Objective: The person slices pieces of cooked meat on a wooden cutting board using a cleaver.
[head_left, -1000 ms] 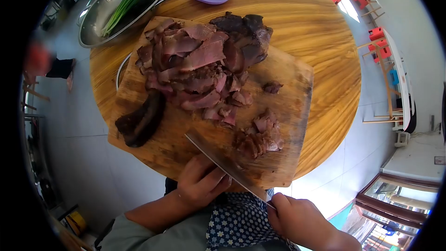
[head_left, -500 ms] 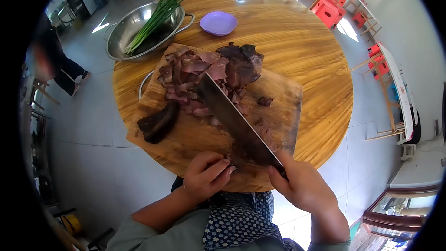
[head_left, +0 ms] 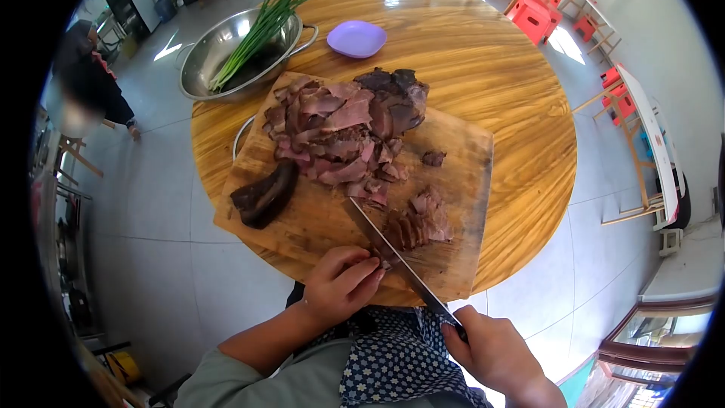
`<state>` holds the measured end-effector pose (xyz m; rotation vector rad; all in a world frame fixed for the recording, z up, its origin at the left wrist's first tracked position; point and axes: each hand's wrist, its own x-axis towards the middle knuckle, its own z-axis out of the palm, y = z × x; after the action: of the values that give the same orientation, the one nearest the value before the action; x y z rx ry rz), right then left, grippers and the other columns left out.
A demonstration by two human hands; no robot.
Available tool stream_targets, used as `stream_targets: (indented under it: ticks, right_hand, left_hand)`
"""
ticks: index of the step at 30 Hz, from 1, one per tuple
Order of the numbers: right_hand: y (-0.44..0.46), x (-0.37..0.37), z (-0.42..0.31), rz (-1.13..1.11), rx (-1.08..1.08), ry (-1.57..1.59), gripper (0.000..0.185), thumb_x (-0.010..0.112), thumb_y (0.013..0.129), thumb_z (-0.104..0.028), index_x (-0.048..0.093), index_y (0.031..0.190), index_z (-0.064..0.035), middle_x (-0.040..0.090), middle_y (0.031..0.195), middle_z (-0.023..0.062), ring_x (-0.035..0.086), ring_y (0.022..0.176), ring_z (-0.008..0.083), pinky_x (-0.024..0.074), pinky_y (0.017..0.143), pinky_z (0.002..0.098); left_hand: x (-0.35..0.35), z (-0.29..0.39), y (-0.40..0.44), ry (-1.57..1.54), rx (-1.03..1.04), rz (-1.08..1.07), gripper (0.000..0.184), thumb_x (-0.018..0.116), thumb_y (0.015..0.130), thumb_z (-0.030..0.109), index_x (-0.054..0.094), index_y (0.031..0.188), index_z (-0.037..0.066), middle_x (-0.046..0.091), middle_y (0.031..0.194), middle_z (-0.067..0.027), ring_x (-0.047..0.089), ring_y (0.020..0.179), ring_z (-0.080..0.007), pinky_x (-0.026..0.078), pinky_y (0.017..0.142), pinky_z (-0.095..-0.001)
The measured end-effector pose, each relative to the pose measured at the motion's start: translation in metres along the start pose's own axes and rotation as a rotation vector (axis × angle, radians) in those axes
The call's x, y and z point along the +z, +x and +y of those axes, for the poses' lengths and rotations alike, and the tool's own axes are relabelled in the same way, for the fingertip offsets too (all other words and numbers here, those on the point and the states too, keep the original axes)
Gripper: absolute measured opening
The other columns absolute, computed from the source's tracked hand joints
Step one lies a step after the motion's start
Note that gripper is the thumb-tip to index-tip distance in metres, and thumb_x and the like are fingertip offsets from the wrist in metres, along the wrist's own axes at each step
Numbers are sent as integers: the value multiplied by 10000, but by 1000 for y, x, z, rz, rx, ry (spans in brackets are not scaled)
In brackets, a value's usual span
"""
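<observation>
My right hand [head_left: 491, 347] grips the dark handle of a kitchen knife [head_left: 404, 270], whose blade points up and left over the wooden cutting board [head_left: 302, 238]. Beside the blade, my left hand [head_left: 343, 279] is closed with bent fingers on a small piece of dark meat [head_left: 387, 258], mostly hidden under the fingertips. Just right of the blade lies a row of fresh meat slices [head_left: 419, 223]. A big heap of sliced meat [head_left: 332, 121] covers the board's far side, next to a dark chunk [head_left: 396, 98]. One curved dark piece [head_left: 264, 195] rests at the left.
A steel basin [head_left: 204, 68] with green onions [head_left: 264, 30] stands at the far left of the round wooden table [head_left: 483, 53]. A purple plate [head_left: 356, 39] is beside it. Red stools [head_left: 531, 19] stand beyond. Another person [head_left: 94, 79] is off to the left.
The knife has come down and toward me, its blade now at the piece under my left hand. My right hand has moved lower. The slices behind the blade are uncovered.
</observation>
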<state>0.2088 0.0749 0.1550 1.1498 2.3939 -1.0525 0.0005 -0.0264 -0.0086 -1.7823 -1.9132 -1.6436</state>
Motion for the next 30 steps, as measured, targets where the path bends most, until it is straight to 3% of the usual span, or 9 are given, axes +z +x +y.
stream_targets:
  ticks: [2, 18, 20, 30]
  right_hand:
    - [-1, 3, 4, 36, -77, -45, 225, 650, 987, -245, 547, 962, -47, 646, 679, 178, 654, 653, 433, 514, 604, 508]
    - [-7, 6, 6, -68, 1, -113, 225, 623, 996, -238, 537, 950, -35, 645, 713, 189, 660, 674, 429, 524, 624, 509]
    - [-15, 6, 10, -52, 42, -30, 190, 585, 994, -205, 540, 990, -21, 666, 852, 266, 645, 780, 482, 509, 690, 558]
    - [-11, 8, 13, -60, -54, -46, 163, 574, 996, -182, 532, 966, -27, 645, 833, 251, 641, 773, 470, 502, 665, 552]
  left_hand:
    - [0, 0, 0, 7, 0, -12, 294, 847, 753, 8, 730, 1022, 7, 661, 1016, -137, 670, 774, -234, 566, 657, -314]
    - [-1, -3, -1, 21, -22, -59, 319, 838, 752, 19, 732, 1053, 37, 658, 1000, -111, 674, 774, -229, 558, 644, -317]
    - [-1, -3, 0, 22, -30, -62, 327, 838, 748, 19, 734, 1057, 39, 658, 998, -108, 675, 781, -230, 557, 648, -318]
    - [-5, -5, 1, -6, -54, -99, 339, 823, 716, 25, 744, 1045, 29, 673, 1000, -125, 674, 826, -283, 562, 701, -360]
